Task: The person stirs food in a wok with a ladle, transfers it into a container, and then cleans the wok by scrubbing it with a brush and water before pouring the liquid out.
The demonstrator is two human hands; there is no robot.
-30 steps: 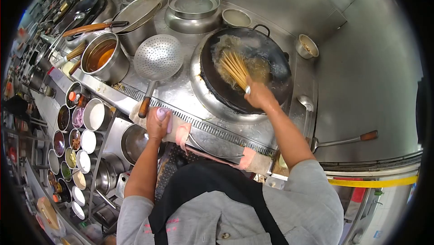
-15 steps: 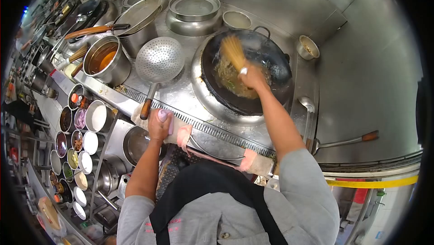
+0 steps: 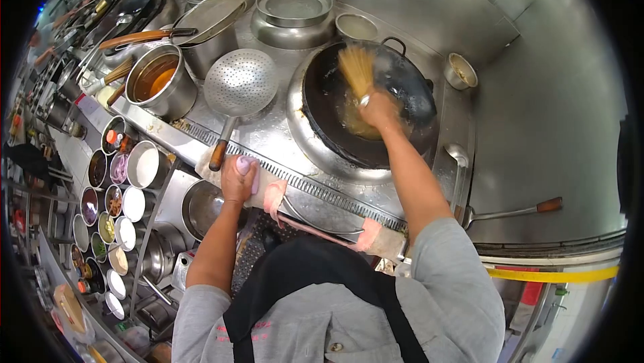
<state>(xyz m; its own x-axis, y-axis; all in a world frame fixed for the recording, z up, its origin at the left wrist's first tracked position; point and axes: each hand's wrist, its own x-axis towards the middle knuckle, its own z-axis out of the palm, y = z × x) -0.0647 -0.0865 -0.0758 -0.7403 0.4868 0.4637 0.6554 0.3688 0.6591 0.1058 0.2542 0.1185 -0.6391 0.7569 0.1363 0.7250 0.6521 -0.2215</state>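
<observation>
Inside the black wok [image 3: 416, 132], my right hand [image 3: 381, 109] grips a bamboo wok brush [image 3: 357, 68], its pale bristles pointing toward the far side. Cloudy brownish liquid [image 3: 359, 122] lies in the wok bottom, partly hidden by the hand and brush. My left hand [image 3: 237, 178] is closed around a light purple cloth [image 3: 251, 170] at the cloth-wrapped front rail [image 3: 305, 217]. Just beyond that hand lies a perforated skimmer [image 3: 240, 81] with a wooden handle end.
A pot of orange liquid [image 3: 153, 85] and a lidded pot [image 3: 293, 14] stand at the left and back. A ladle [image 3: 457, 155] lies right of the wok, near a long-handled tool [image 3: 513, 209]. Several ingredient bowls [image 3: 124, 202] fill the left side.
The brush has shifted within the wok, and the liquid looks smaller in area, with fewer bits visible. My left hand keeps its place at the rail. The whole view has shifted slightly.
</observation>
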